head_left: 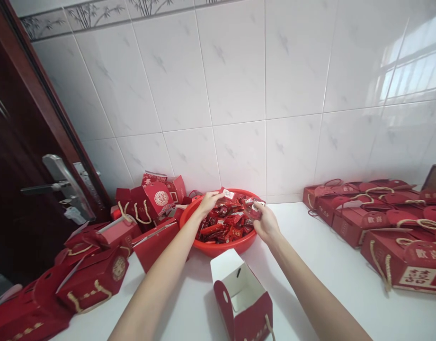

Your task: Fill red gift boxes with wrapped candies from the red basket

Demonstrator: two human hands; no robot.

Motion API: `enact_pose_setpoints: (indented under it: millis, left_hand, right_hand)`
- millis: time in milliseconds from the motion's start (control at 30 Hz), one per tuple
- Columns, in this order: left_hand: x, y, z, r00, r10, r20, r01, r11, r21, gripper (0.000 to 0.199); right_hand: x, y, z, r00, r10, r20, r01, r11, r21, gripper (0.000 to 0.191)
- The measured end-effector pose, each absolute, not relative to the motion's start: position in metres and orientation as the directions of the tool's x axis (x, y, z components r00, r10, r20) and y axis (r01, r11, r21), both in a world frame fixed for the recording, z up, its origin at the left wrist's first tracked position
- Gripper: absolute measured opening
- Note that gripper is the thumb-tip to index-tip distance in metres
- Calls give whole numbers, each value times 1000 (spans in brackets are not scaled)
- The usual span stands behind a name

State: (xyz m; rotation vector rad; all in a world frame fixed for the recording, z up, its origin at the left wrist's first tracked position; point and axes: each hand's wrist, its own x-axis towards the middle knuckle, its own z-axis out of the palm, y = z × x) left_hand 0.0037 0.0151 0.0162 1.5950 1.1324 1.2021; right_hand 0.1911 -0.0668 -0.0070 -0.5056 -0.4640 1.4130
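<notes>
Both my hands are over a red plastic basket [223, 248] filled with small red-wrapped packets [221, 227]. My left hand [209, 202], at the basket's left side, is closed on a red packet with a white label [227, 193]. At the right rim, my right hand [266, 223] pinches a clear-and-red wrapped packet [253, 208] between thumb and fingers. In front of the basket, between my forearms, a dark red gift box [244, 317] stands with its top open. Its white inside shows, and a rope handle hangs at its front.
Red gift boxes with rope handles [97, 279] crowd the left side of the white table [189, 303]. More closed red boxes [402, 255] stand in rows at the right. A tiled wall [239, 94] rises behind, and a dark door with a metal handle [61, 184] is at the left.
</notes>
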Motion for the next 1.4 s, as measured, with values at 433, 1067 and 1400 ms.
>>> enact_pose_setpoints:
  millis: [433,1067,1400]
  left_hand:
    - [18,-30,21,456,865,208,231,-341,911,36]
    - [-7,-2,-4,233,972,-25,912,-209,352,23]
    - [-9,-9,2,185,976,118,856,-219,469,36]
  right_hand:
    - [196,-72,-8,-39,997,63,-712,17,-702,12]
    - [194,-73,-5,18,998,64,-738,56,-673,9]
    - [194,-75,-4,15,997,71,-732,59,-678,6]
